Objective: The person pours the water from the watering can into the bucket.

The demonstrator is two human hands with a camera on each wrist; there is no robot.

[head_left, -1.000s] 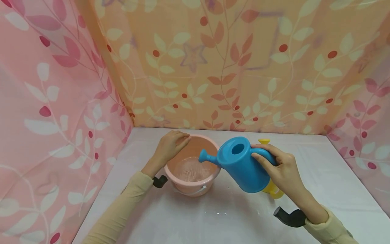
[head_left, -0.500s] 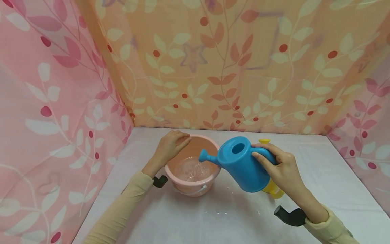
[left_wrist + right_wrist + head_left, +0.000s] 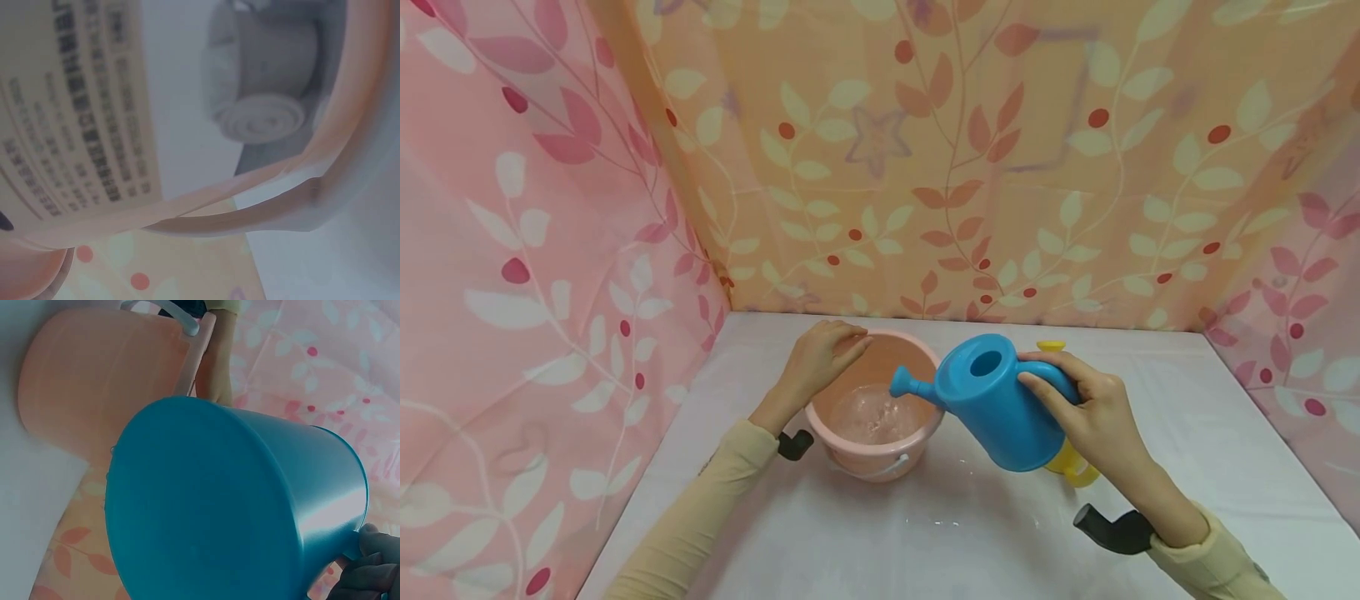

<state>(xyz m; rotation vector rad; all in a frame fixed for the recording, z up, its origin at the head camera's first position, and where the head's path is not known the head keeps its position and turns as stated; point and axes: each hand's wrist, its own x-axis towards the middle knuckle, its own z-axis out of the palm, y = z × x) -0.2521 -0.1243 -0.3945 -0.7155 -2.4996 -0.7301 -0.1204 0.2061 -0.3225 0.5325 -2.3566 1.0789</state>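
My right hand (image 3: 1090,408) grips the handle of a blue watering can (image 3: 1011,417), tilted with its spout (image 3: 906,383) over a pink bucket (image 3: 876,462). Shallow rippling water (image 3: 880,414) covers the bucket's bottom. With my left hand (image 3: 820,358) I hold the bucket's rim on its left far side, the thumb on the inner side. The right wrist view shows the can's base (image 3: 200,506) close up, my right fingers (image 3: 369,575) at the handle. In the left wrist view the bucket's rim (image 3: 362,94) is near; that hand's grip is unclear there.
Behind the blue can stands a yellow object (image 3: 1078,473), mostly hidden, with a yellow top piece (image 3: 1050,346). Water drops (image 3: 946,523) lie on the white tabletop (image 3: 820,542). Patterned cloth walls (image 3: 955,167) close off the back and both sides.
The ripples in the bucket's water have shifted and changed shape. Both hands and the tilted watering can have stayed almost still.
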